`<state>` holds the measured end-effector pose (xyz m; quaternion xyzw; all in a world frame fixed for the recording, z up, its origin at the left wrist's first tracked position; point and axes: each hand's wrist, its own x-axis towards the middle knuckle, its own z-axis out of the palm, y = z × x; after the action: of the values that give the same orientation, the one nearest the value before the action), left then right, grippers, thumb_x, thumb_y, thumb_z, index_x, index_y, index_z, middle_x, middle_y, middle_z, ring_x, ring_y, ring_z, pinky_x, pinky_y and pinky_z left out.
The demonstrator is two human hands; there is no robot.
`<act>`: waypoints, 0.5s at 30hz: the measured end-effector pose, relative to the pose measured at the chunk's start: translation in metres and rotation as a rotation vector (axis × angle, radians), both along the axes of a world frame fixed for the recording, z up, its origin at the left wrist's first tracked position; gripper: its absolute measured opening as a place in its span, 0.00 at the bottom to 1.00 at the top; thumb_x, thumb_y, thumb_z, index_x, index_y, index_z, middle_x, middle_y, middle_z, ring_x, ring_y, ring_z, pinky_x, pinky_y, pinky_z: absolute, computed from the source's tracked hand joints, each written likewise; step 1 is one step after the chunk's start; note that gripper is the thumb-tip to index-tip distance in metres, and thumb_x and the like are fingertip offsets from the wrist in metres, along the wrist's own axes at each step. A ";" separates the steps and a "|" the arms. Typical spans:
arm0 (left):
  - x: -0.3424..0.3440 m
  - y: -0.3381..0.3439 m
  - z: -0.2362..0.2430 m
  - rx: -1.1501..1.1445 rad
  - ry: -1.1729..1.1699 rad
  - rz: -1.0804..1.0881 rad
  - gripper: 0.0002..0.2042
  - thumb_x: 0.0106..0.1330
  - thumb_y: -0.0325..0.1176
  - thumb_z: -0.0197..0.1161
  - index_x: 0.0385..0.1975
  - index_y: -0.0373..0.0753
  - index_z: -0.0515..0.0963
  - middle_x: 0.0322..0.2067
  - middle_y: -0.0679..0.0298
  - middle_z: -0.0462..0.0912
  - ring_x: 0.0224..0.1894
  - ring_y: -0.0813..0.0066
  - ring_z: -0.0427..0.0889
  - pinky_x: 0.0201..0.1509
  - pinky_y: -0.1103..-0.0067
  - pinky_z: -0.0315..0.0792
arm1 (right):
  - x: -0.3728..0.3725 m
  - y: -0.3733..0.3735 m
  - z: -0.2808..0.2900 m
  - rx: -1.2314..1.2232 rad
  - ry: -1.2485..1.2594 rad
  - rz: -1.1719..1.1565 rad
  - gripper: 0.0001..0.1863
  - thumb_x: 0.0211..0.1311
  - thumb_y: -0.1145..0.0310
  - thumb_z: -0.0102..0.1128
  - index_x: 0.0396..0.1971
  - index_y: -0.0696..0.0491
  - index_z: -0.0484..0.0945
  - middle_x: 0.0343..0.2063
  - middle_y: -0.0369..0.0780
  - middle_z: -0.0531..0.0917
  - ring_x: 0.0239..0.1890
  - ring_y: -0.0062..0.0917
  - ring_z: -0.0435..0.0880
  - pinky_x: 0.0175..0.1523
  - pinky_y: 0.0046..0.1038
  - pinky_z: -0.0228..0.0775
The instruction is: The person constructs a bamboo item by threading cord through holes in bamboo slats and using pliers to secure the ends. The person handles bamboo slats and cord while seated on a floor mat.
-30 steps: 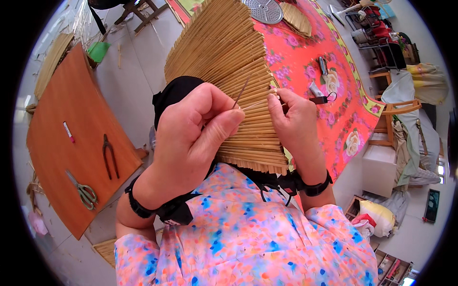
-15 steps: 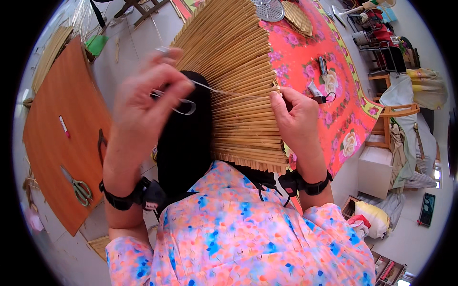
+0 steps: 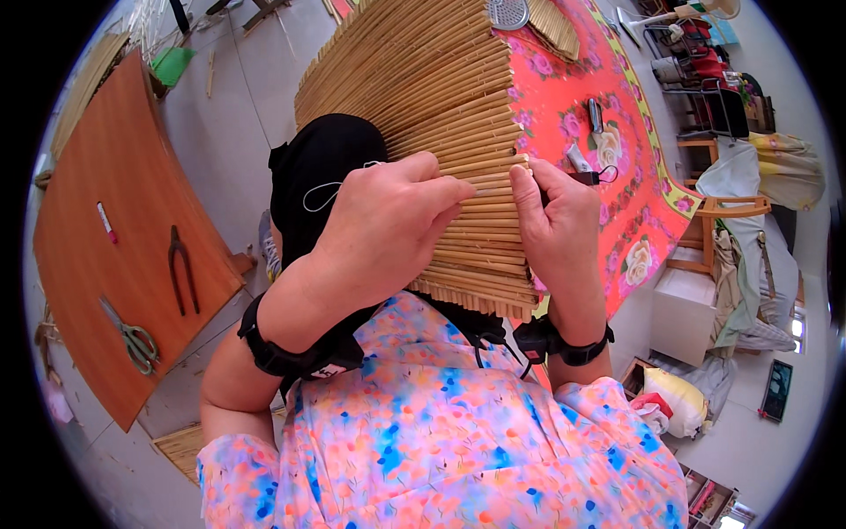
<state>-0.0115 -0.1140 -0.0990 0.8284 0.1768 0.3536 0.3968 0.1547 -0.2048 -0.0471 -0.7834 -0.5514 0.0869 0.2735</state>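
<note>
A mat of thin bamboo sticks bound side by side leans across my lap and the table edge. Above its lower part, my left hand has its thumb and fingers pinched together on a pale thread, whose loop hangs beside the wrist over my dark trouser leg. The thread's stretch between the two hands is hard to see. At the mat's right edge, my right hand pinches the stick ends between thumb and forefinger.
An orange-brown board on the left carries scissors, dark tongs-like tool and a marker. The red floral tablecloth holds a small dark tool, a metal disc with holes and another bamboo piece.
My left hand has come right and down over the mat, from beside it, with the thread. My right hand stays at the mat's edge. The view has shifted slightly.
</note>
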 end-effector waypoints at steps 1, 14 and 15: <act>0.002 0.000 -0.001 0.002 -0.004 0.000 0.08 0.58 0.22 0.63 0.37 0.37 0.82 0.22 0.60 0.71 0.22 0.64 0.74 0.25 0.73 0.66 | 0.000 0.000 0.000 0.006 -0.009 0.007 0.10 0.64 0.68 0.57 0.29 0.60 0.78 0.18 0.50 0.76 0.19 0.43 0.75 0.25 0.35 0.63; 0.006 0.001 0.002 0.085 0.069 0.039 0.08 0.58 0.23 0.63 0.37 0.39 0.83 0.22 0.61 0.71 0.24 0.62 0.75 0.26 0.72 0.68 | -0.002 -0.002 0.001 0.005 -0.032 0.007 0.09 0.63 0.69 0.58 0.33 0.61 0.80 0.20 0.50 0.78 0.21 0.42 0.77 0.25 0.34 0.66; 0.006 0.001 0.002 0.091 0.069 0.040 0.08 0.58 0.23 0.63 0.37 0.39 0.83 0.22 0.60 0.71 0.24 0.62 0.75 0.26 0.71 0.68 | -0.002 -0.002 0.000 0.008 -0.032 0.006 0.09 0.63 0.69 0.58 0.33 0.61 0.80 0.20 0.50 0.78 0.21 0.42 0.77 0.25 0.34 0.66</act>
<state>-0.0059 -0.1134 -0.0966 0.8537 0.1905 0.3403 0.3452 0.1528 -0.2064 -0.0470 -0.7818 -0.5586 0.0730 0.2674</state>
